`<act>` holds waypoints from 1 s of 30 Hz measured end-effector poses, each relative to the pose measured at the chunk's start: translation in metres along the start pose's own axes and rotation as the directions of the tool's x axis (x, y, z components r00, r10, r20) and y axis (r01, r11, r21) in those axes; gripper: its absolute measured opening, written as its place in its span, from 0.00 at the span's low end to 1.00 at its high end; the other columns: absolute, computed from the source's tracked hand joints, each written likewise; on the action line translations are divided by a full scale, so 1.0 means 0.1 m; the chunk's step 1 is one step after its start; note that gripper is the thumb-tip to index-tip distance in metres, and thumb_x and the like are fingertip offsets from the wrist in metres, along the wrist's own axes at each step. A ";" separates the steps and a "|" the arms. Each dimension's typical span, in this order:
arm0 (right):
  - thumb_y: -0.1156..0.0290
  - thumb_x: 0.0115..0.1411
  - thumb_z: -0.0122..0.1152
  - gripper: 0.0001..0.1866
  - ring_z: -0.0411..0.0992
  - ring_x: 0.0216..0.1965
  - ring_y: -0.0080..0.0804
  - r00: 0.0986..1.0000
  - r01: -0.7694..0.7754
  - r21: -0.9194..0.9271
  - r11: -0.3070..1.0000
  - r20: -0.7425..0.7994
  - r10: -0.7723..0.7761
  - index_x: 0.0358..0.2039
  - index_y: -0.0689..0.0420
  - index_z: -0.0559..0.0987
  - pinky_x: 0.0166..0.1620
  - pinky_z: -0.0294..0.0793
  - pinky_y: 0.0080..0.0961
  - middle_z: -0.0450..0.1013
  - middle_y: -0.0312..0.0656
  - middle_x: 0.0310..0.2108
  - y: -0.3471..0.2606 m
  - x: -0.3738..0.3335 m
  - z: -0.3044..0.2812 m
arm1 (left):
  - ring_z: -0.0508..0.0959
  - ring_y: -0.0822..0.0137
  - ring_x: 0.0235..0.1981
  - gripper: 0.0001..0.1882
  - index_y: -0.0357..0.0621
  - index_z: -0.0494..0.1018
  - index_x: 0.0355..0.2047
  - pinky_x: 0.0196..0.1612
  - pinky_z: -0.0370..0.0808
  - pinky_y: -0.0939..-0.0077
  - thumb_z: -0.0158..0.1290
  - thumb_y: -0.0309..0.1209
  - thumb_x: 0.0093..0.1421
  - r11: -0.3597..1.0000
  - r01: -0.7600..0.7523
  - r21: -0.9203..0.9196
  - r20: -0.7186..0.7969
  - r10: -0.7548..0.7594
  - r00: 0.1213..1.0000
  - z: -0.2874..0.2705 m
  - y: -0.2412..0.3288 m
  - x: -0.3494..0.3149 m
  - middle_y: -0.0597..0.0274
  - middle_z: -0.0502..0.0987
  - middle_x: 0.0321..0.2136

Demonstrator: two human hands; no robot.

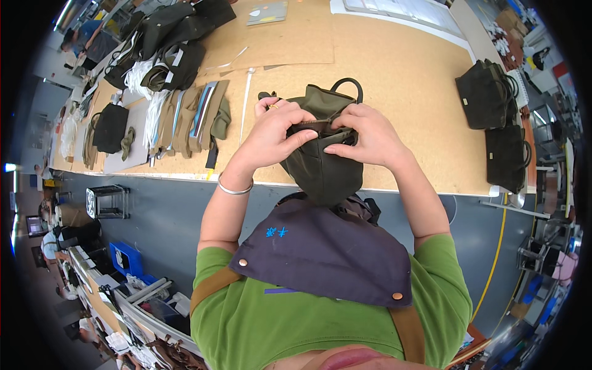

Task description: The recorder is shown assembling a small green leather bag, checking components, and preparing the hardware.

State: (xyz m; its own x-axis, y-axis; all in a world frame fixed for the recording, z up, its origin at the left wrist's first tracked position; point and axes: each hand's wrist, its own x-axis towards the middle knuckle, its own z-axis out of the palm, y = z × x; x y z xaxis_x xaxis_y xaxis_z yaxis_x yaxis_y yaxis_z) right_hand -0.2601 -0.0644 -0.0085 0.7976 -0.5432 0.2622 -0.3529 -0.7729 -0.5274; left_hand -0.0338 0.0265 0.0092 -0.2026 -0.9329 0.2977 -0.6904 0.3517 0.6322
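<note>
A dark olive handbag (333, 172) rests at the table's front edge, its near end hanging toward my apron (333, 259). My left hand (279, 131) pinches the left side of the bag's mouth, beside a brown zipper (310, 126) whose teeth show. Across the opening, my right hand (369, 137) grips the right rim, its fingertips partly hidden inside the fold and its thumb against the outside. One dark carrying handle (349, 83) stands up behind my right hand. What lies inside the bag is out of sight.
Brown, olive and striped straps (194, 117) lie in a row on the tan table (394, 86). Dark bags (179, 65) are heaped at the far left. More finished-looking dark bags (487, 95) stand along the right edge. A stool (108, 202) is on the floor at left.
</note>
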 end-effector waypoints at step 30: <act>0.70 0.51 0.61 0.04 0.75 0.30 0.41 0.895 0.147 -0.040 0.988 0.430 -0.116 0.28 0.54 0.81 0.33 0.72 0.35 0.77 0.41 0.26 -0.07 0.55 -0.14 | 0.72 0.66 0.40 0.06 0.53 0.74 0.26 0.57 0.52 0.52 0.62 0.33 0.52 0.989 -0.088 0.116 0.087 0.078 0.993 -0.05 -0.02 -0.05 0.72 0.74 0.22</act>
State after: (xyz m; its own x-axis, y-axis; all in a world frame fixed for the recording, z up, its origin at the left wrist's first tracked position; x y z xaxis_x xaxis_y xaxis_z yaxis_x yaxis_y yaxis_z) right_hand -0.2201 -0.0933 0.0213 0.9654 -0.2556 -0.0515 -0.2509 -0.8569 -0.4503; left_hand -0.0280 0.0312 0.0104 -0.3156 -0.9057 0.2831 -0.7460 0.4212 0.5159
